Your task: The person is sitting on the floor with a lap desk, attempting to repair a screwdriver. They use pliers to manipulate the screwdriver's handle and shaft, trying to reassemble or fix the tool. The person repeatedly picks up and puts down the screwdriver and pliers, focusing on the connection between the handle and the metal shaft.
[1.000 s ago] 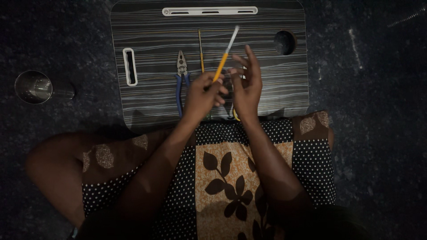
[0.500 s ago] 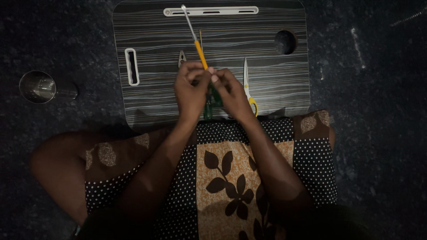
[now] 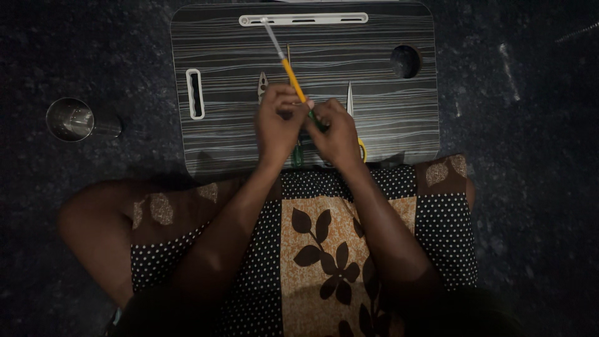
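Both hands meet over the striped lap table (image 3: 387, 118). My left hand (image 3: 279, 125) and my right hand (image 3: 337, 132) together grip a yellow-handled tool with a white tip (image 3: 285, 55), which points up and to the left. A green part shows between my fingers. Under my left hand lie blue-handled pliers (image 3: 262, 84), mostly hidden, and a thin yellow rod (image 3: 288, 53). Scissors with a yellow handle (image 3: 350, 100) lie partly under my right hand.
A steel cup (image 3: 72, 119) stands on the dark floor to the left. The table has a white slot at the left (image 3: 196, 94), a long white slot at the far edge (image 3: 304, 19) and a round hole (image 3: 405, 61) at the right. My knees sit under a patterned cloth.
The tool swung from pointing up-right to up-left. My right hand, open a second ago, closed onto the tool beside my left hand. The view shifted slightly.
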